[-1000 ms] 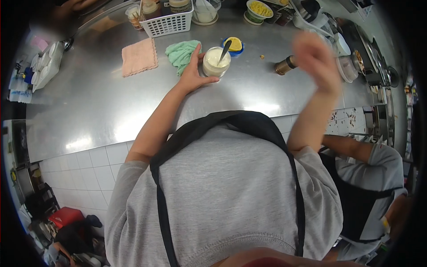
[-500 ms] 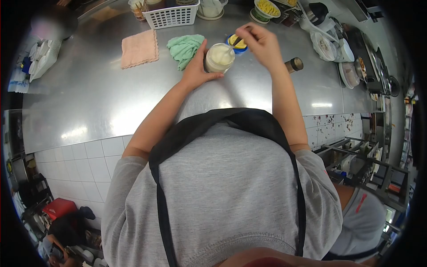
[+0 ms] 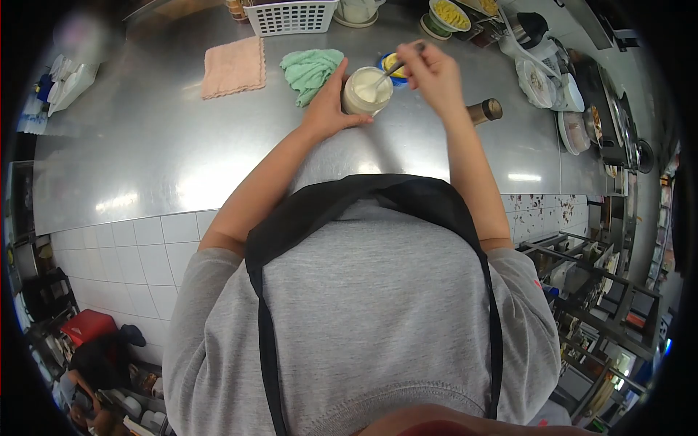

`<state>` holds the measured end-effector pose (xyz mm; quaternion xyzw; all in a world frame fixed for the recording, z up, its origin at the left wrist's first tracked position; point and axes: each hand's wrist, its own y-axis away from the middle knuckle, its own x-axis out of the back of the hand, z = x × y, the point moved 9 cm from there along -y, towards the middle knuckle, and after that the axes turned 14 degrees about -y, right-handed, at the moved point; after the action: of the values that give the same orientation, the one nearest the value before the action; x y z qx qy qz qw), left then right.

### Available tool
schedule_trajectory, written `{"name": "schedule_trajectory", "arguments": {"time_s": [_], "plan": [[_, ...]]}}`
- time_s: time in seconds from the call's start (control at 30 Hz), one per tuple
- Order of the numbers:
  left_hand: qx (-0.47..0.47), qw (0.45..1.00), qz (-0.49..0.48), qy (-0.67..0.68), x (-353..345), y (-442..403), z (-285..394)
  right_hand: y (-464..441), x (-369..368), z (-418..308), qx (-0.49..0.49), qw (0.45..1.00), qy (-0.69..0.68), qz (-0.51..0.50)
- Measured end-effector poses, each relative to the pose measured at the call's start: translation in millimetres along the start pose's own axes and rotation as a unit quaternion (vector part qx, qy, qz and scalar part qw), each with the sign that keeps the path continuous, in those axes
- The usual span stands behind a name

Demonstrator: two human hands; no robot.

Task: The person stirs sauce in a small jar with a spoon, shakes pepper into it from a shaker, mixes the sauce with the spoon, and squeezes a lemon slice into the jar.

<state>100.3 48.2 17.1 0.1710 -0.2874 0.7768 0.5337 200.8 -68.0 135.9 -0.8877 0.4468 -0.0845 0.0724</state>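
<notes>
My left hand (image 3: 329,110) is wrapped round the side of an open glass jar (image 3: 356,106) that holds a creamy white substance. The fingers are on its far left side and the thumb reaches along the near side. Pinched in my right hand (image 3: 438,78) is the handle of a metal spoon (image 3: 396,68), which slants down to the left into the jar. The spoon's bowl is in the white contents. Just behind the jar lies a blue and yellow lid (image 3: 385,61), partly covered by the spoon. A crumpled green cloth (image 3: 311,70) sits beside my left fingertips.
A peach cloth (image 3: 234,67) lies flat on the steel counter (image 3: 153,138). A white plastic basket (image 3: 292,19) and a bowl of yellow food (image 3: 448,14) are at the back. Right of my right forearm lies a dark-capped shaker bottle (image 3: 483,111). Containers crowd the right end.
The view has shifted slightly. My right hand is a little lower and further right against the jar, with the spoon leaning more. A person at the lower right has mostly left the view.
</notes>
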Motion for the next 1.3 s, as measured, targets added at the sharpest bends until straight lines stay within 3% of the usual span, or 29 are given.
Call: {"name": "schedule_trajectory", "arguments": {"time_s": [0.13, 0.3, 0.4, 0.47, 0.53, 0.73, 0.8, 0.83, 0.87, 0.93, 1.0, 1.07, 1.1, 1.13, 1.2, 1.3], "plan": [[0.016, 1.000, -0.010, -0.004, 2.4, 0.2, 2.8, 10.5, -23.9, 18.2, -0.030, 0.992, 0.079, -0.095], [0.013, 1.000, -0.006, 0.009, 2.0, 0.9, 1.4, 10.9, -5.5, -43.9, 0.098, 0.988, 0.093, -0.069], [0.005, 1.000, -0.009, 0.009, 1.4, 0.3, 2.5, 17.8, -13.9, -46.5, 0.173, 0.971, 0.126, -0.107], [-0.001, 1.000, -0.006, 0.012, 1.3, -0.1, 3.0, 24.6, -17.7, -24.6, 0.172, 0.969, 0.133, -0.120], [0.004, 1.000, -0.009, 0.012, -0.4, 0.4, 0.4, 26.6, -17.2, 17.2, 0.019, 0.988, 0.094, -0.118], [-0.010, 1.000, 0.012, -0.004, 2.7, 0.4, 0.9, 9.8, 12.8, -1.5, 0.035, 0.999, 0.005, -0.016], [0.000, 1.000, -0.003, 0.000, 2.6, -0.1, 1.5, 11.3, 11.1, 28.7, -0.039, 0.999, -0.022, -0.014], [0.012, 1.000, -0.016, 0.005, 1.3, 0.2, 0.7, 16.2, 8.7, 56.7, -0.085, 0.995, -0.014, -0.045], [0.009, 1.000, -0.015, 0.004, 0.9, -0.4, 0.5, 17.4, 10.4, 57.4, -0.082, 0.996, -0.014, -0.044], [-0.001, 1.000, -0.009, 0.005, 0.4, -0.3, 0.3, 22.5, -2.4, 50.9, -0.061, 0.986, -0.047, -0.149], [0.007, 1.000, -0.014, -0.003, 1.2, 0.7, 1.1, 16.3, 19.2, 50.3, -0.084, 0.982, -0.057, -0.162], [0.010, 1.000, -0.020, -0.012, 2.1, -0.2, 4.1, -7.6, 66.9, 58.6, -0.049, 0.987, -0.151, -0.033], [0.018, 1.000, -0.020, -0.009, 2.8, 0.0, 4.5, -17.3, 73.9, 54.4, 0.005, 1.000, 0.017, -0.003], [0.026, 0.999, -0.023, -0.006, 2.7, 0.6, 5.2, -22.8, 75.6, 60.1, 0.007, 1.000, 0.015, 0.005], [0.013, 1.000, -0.024, 0.002, -1.4, 0.1, 2.6, -29.6, 52.3, 63.0, 0.098, 0.941, 0.311, -0.096], [0.000, 1.000, -0.012, 0.007, -3.0, -0.4, -0.1, -34.2, 32.6, 85.1, 0.074, 0.911, 0.376, -0.152]]}}
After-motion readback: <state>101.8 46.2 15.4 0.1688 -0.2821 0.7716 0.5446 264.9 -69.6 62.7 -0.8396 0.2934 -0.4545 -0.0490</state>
